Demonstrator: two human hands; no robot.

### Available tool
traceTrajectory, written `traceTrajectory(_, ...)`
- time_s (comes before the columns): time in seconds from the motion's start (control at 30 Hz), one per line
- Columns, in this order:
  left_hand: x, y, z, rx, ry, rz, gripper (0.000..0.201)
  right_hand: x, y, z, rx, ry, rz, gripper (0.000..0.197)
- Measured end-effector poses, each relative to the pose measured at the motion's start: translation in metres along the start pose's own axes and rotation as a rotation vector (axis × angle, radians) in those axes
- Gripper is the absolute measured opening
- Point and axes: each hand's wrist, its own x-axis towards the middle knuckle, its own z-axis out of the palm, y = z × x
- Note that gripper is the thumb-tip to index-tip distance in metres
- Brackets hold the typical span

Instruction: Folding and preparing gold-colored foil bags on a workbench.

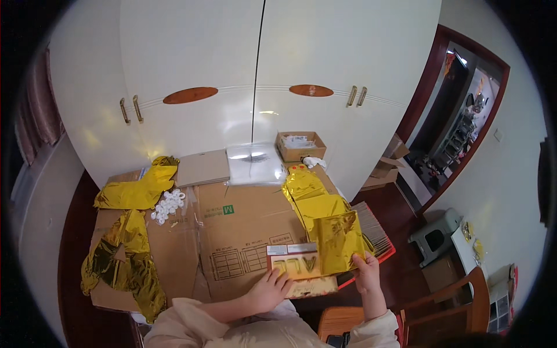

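My right hand (366, 272) pinches the lower right edge of a folded gold foil balloon (337, 240), which stands over the right part of a printed card (297, 264). The card is red-edged and pictures gold letters, with pale labels along its far edge. Flat against the card's left side lie the outstretched fingers of my left hand (272, 290). Under the card another printed card (313, 287) shows at the near edge. Just beyond the held piece, more flattened gold foil balloons (310, 191) spread over the table's right side.
Crumpled gold foil (125, 261) and small white rings (168, 206) lie left on the cardboard (249, 217). Along the back are a grey board (203, 168), clear plastic bags (255, 162) and a small carton (301, 146). A red-edged stack (377, 232) and a wooden chair (464, 296) stand right.
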Motion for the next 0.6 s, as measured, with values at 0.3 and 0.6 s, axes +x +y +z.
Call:
traceTrajectory(0.3,-0.092,-0.078,-0.092,-0.852,0.342,-0.727,0.021,0.012,-0.064,0.019,0.185,-0.059,-0.253,0.022)
traceTrajectory(0.6,-0.125,-0.136,-0.033,-1.541,0.154,-1.206,0.022,0.043,-0.024,0.089,0.049,-0.348,0.043,0.021)
